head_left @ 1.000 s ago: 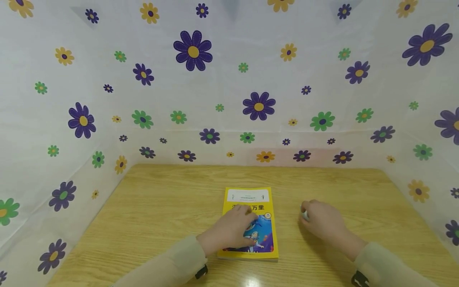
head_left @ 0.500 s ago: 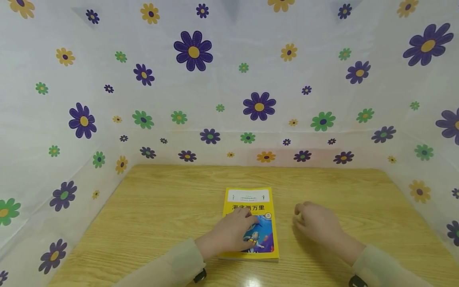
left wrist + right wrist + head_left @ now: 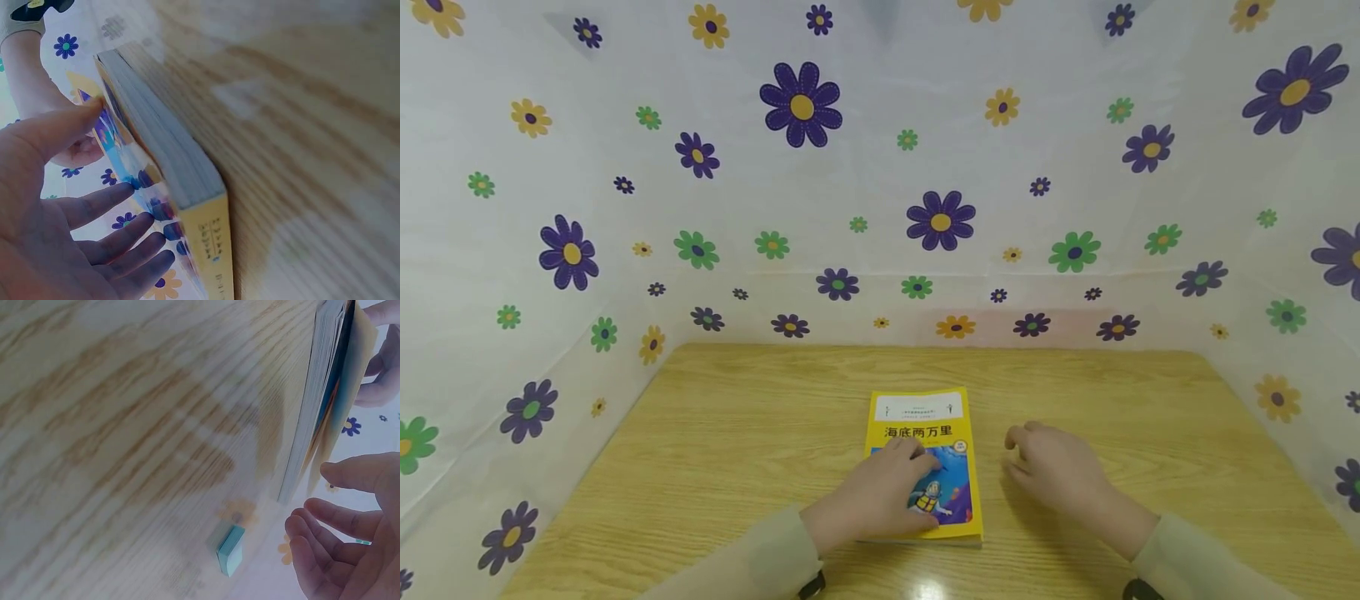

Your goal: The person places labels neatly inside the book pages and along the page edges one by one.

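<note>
A paperback book (image 3: 958, 417) with a yellow cover and an undersea picture lies on the table, its front cover raised slightly from the pages. My left hand (image 3: 887, 492) rests over that cover, fingers fairly straight. In the left wrist view its thumb (image 3: 90, 112) touches the cover's edge and the fingertips are against the picture. To the right of the book hovers my right hand (image 3: 1060, 467), fingers loosely curled and holding nothing. Below it, in the right wrist view, a small teal and pale block (image 3: 230, 551), like an eraser, lies on the table; the hand hides it from the head view.
The wood-grain table (image 3: 737, 433) reaches back to a white flower-printed curtain (image 3: 865, 167), which also encloses the left and right sides. Dark wrist straps sit at both sleeves.
My right hand has let go of a small pale object and moved left toward the book. My left hand stays on the book, whose cover has lifted slightly.
</note>
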The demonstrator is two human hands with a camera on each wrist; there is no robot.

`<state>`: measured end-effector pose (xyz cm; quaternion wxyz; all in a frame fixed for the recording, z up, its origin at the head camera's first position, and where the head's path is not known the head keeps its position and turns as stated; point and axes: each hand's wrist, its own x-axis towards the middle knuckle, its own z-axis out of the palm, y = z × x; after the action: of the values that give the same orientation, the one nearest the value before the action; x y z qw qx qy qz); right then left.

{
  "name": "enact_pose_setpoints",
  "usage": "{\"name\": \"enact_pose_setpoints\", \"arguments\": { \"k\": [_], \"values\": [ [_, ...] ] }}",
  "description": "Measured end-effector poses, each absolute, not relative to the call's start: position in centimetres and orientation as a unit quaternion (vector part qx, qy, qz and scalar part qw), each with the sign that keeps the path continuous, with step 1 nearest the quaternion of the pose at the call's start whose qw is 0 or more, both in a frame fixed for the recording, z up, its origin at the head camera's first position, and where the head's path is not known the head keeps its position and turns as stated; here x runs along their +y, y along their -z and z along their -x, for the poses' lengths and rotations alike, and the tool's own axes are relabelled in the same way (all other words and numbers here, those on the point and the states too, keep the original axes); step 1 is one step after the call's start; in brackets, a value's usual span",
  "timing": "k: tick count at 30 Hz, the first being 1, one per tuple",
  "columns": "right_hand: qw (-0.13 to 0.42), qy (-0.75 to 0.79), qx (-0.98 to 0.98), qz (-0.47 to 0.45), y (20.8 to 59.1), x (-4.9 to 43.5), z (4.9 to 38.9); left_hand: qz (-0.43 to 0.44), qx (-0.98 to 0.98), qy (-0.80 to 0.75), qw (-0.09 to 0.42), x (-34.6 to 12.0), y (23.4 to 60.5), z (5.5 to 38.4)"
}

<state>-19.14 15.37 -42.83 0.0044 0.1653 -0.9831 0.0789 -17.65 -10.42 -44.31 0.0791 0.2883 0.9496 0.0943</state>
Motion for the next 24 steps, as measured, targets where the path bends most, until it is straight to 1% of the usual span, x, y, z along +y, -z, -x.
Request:
{"name": "enact_pose_setpoints", "arguments": {
  "k": [12,24],
  "values": [
    [0.015,-0.077,-0.982,-0.174,42.67,15.11,18.66,-0.317,0.943,-0.067,0.074,-10.82,44.6,16.89],
    [0.011,-0.081,-0.981,-0.174,42.83,14.81,18.32,-0.323,0.942,-0.04,0.081,-10.27,43.98,16.63]
  ]
}}
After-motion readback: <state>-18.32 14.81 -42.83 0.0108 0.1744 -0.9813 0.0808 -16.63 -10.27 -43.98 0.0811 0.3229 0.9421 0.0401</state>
